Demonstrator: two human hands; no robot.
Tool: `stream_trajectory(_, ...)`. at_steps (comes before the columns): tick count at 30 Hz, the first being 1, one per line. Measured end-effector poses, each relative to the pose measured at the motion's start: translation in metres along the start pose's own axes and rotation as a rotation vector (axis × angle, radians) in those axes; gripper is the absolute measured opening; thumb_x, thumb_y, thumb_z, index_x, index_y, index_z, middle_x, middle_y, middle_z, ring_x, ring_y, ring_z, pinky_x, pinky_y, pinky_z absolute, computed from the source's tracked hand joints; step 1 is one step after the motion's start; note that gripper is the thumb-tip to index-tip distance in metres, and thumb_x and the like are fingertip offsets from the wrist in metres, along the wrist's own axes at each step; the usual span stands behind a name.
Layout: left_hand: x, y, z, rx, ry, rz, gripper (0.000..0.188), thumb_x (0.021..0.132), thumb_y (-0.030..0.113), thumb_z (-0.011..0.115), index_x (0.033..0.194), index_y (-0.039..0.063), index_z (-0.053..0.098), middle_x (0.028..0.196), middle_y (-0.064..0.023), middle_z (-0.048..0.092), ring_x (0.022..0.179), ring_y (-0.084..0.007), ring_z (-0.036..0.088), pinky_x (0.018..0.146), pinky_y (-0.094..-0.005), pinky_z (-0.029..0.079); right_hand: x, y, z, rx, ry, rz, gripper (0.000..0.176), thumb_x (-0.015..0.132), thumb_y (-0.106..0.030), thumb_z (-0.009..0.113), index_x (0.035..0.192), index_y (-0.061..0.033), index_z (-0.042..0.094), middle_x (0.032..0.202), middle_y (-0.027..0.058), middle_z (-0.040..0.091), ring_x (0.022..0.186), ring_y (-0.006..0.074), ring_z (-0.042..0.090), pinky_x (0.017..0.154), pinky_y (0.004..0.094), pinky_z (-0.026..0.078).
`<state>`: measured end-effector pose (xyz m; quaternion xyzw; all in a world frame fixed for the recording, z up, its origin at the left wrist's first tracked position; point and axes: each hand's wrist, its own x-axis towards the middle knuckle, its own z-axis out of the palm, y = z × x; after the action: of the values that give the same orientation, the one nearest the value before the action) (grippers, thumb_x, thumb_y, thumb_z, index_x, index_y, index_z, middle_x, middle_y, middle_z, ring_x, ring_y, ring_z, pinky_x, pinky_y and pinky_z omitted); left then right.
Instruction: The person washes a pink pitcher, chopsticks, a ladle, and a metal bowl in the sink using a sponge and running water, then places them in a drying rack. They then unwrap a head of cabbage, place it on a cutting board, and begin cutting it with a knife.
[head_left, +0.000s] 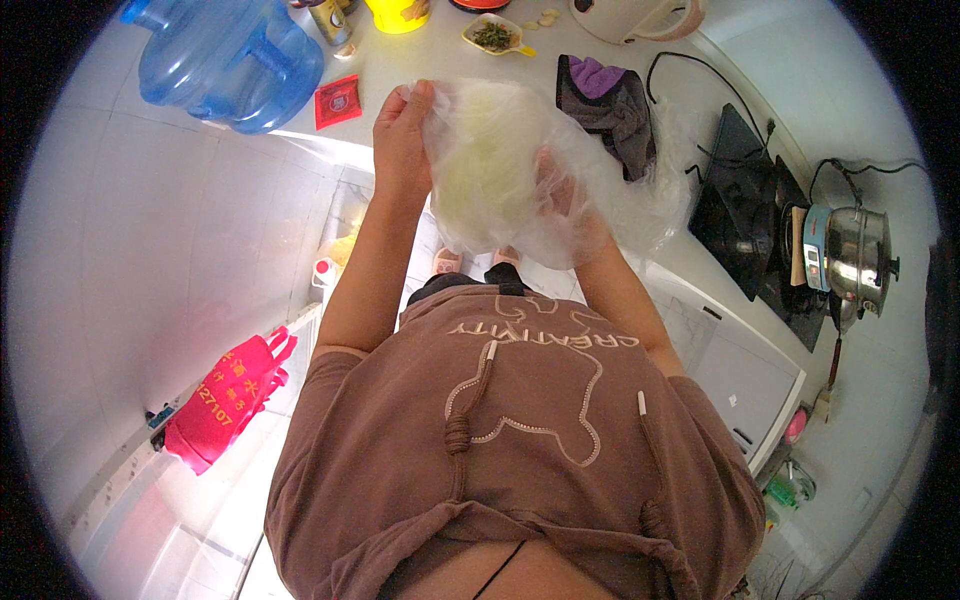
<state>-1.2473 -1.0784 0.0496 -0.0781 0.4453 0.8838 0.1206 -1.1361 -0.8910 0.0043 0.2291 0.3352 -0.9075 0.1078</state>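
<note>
Between my hands is a clear plastic bag (622, 202) around a large pale green vegetable (487, 150), which looks like a cabbage. The fingers and thumb of my left hand (405, 131) pinch the bag's upper left side. My right hand (559, 191) shows blurred through the plastic, against the right side of the vegetable. The loose end of the bag trails off to the right. Both hands are at the front edge of a white countertop (390, 71).
On the counter are a blue water jug (232, 64), a red packet (338, 102), a yellow container (397, 13), a small dish of chopped herbs (493, 35) and grey and purple cloths (611, 105). To the right are a black cooktop (739, 202) and a steel pot (859, 259). A pink bag (225, 401) hangs left.
</note>
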Motion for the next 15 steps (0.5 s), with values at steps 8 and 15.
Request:
stream_trajectory(8,0.009,0.024,0.001,-0.132,-0.044,0.179,0.01,0.09,0.016,0.057,0.09,0.006,0.059,0.086,-0.0049,0.063,0.075,-0.0158,0.061,0.069,-0.0295,0.052,-0.006,0.021,0.0,-0.135,-0.25,-0.068,0.051,0.096,-0.039,0.039,0.133,-0.0035,0.039,0.13,0.0065,0.048,0.115,0.0174,0.049,0.099,0.0334,0.039)
stream_trajectory(15,0.011,0.025,-0.023,-0.177,0.071,0.185,0.018,0.092,0.014,0.051,0.107,0.004,0.054,0.102,-0.007,0.061,0.094,-0.0197,0.059,0.083,-0.0342,0.049,-0.025,-0.007,0.004,-1.343,-0.298,-0.898,0.051,0.087,-0.02,0.052,0.13,0.0015,0.037,0.125,0.0178,0.049,0.117,0.0285,0.048,0.099,0.0355,0.039)
